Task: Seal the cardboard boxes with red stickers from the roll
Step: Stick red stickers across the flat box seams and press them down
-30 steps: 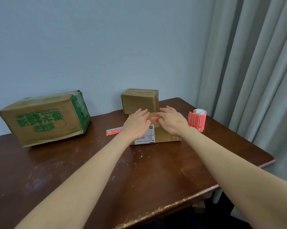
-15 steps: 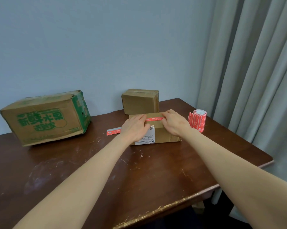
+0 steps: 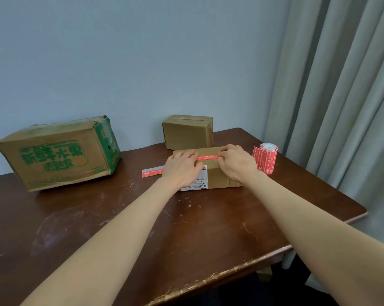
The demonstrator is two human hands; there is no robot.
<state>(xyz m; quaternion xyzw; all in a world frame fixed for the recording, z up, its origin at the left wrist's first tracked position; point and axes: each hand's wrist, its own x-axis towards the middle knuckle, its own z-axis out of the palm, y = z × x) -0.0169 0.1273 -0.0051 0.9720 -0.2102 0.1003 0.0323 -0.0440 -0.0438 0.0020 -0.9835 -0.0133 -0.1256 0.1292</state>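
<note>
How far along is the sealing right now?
Done: no box looks finished. In hand: left hand and right hand press a red sticker onto the middle box. Left: the green box and back box show no red sticker; the roll stands ready.

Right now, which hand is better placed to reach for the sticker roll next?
The right hand. The sticker roll stands just to its right with nothing between them, while the left hand would probably have to cross the box and the other hand.
</note>
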